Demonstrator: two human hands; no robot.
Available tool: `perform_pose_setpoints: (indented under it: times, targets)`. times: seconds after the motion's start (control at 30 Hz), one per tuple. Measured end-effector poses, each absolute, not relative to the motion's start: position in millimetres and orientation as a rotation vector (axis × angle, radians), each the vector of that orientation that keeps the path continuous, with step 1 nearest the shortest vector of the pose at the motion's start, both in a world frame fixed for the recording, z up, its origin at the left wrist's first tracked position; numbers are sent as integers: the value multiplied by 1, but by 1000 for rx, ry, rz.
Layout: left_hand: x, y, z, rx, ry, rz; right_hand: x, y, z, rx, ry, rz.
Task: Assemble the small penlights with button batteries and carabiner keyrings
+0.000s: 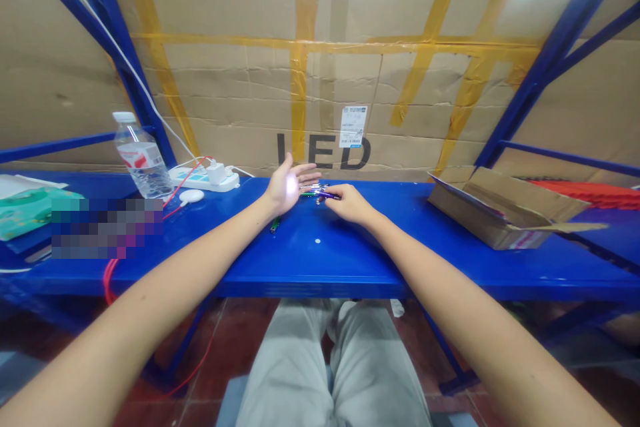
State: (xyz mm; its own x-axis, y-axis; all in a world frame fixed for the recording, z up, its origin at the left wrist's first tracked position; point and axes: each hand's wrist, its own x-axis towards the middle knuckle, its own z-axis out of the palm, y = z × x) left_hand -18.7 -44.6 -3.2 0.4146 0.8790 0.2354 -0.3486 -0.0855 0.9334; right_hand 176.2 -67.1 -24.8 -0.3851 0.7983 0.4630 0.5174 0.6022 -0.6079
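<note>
My left hand (287, 187) is held palm up over the blue shelf (320, 260), fingers spread, with a bright spot of light on the palm. My right hand (350, 203) is closed on a small purple pen-shaped torch (327, 195) that points at the left palm. Another small green and silver pen-shaped thing (309, 192) lies between the hands. A green pen-shaped thing (275, 225) lies on the shelf below my left wrist. A small white dot (317, 240) sits on the shelf in front.
An open cardboard box (500, 210) stands at the right. At the left stand a water bottle (143, 157), a white power strip (205, 178) with a charger and red cable, and a green packet (25, 210). A taped cardboard wall (320, 67) backs the shelf.
</note>
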Motion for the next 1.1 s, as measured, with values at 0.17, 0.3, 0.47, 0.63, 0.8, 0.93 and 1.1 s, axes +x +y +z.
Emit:
perform_pose_setpoints:
  times: [0.17, 0.3, 0.47, 0.63, 0.8, 0.93, 1.1]
  targets:
    - [-19, -45, -2, 1262, 541, 1104, 177, -67, -25, -1021, -2082, 476]
    - [-19, -45, -2, 1270, 546, 1097, 177, -67, -25, -1013, -2095, 466]
    - [-19, -46, -1, 1280, 555, 1097, 177, -68, -24, -1015, -2099, 452]
    - [-19, -47, -1, 1287, 565, 1096, 176, -69, -23, -1035, -2094, 449]
    - [-19, -47, -1, 1295, 570, 1100, 176, -70, -23, -1041, -2083, 460]
    - [-19, -45, -2, 1311, 584, 1090, 176, -68, -24, -1027, -2094, 448]
    - [-19, -44, -2, 1322, 579, 1091, 176, -70, -23, -1068, -2083, 411]
